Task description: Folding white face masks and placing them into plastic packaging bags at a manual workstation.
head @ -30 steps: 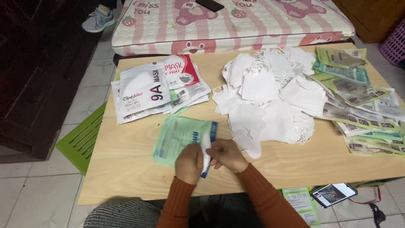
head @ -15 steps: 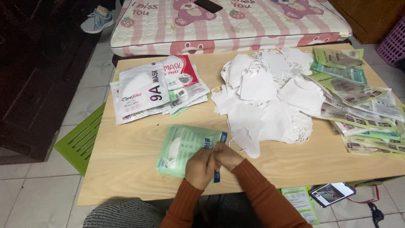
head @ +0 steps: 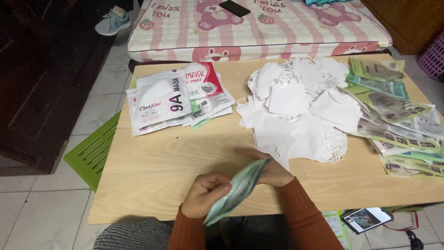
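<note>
Your left hand (head: 203,194) and right hand (head: 273,171) both pinch a flat green-and-white plastic mask pouch (head: 236,190), tilted on edge above the light wooden table (head: 152,171), near the pile of white masks (head: 300,111).

Two hands (head: 206,194), one green pouch (head: 238,190), one white mask pile (head: 300,106), two packet stacks (head: 178,99), two phones (head: 367,218).

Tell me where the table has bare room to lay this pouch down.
Bare wood runs along the near-left of the table, below the stack of sealed packets and left of the left hand. A narrower strip lies between that stack and the white mask pile. The right side is crowded with green pouches.
</note>
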